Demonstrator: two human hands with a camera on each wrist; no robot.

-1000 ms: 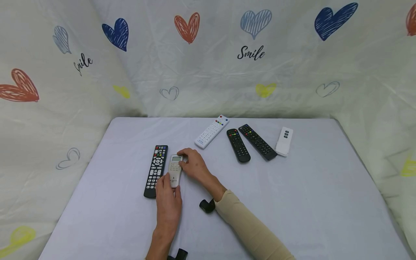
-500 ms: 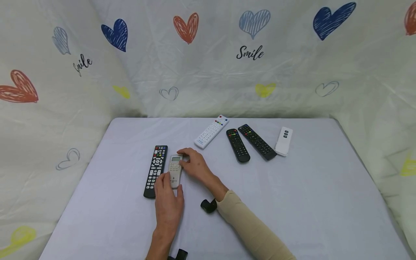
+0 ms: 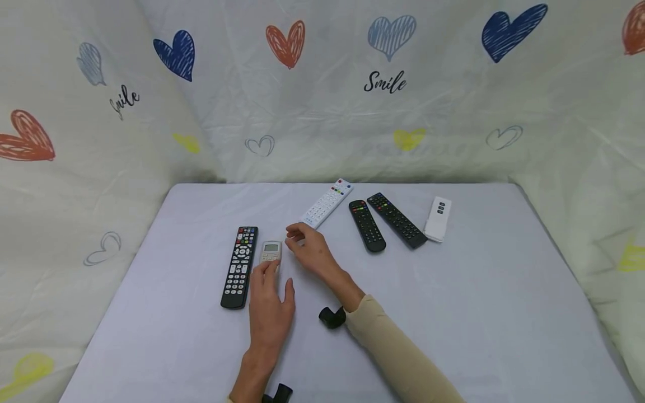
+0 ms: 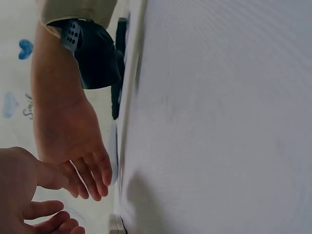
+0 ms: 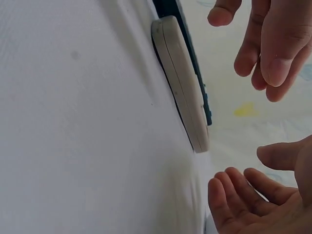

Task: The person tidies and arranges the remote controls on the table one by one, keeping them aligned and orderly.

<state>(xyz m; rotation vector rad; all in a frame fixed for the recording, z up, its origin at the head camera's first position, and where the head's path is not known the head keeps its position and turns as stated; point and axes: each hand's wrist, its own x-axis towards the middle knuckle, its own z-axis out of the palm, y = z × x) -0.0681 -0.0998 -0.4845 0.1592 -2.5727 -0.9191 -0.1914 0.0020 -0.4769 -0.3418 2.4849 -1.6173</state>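
Observation:
A small beige remote control (image 3: 271,249) with a grey screen lies face up on the white table, its lower half hidden under my left hand (image 3: 269,313) in the head view. The right wrist view shows that beige remote (image 5: 181,85) from the side, with a gap between it and the left hand's fingers (image 5: 278,68). My right hand (image 3: 316,252) hovers just right of its top end, fingers loosely bent and holding nothing. Left of the beige remote lies a long black remote (image 3: 239,267) with white buttons.
Toward the back of the table (image 3: 453,313) lie a white remote (image 3: 327,202) with many buttons, two black remotes (image 3: 367,225) (image 3: 398,221) and a plain white remote (image 3: 438,219). A heart-printed curtain (image 3: 322,112) surrounds the table.
Both hands have come off the beige remote. The right hand has moved away to the right, and the left hand has shifted forward and right, over the remote's lower half. The remotes stay put.

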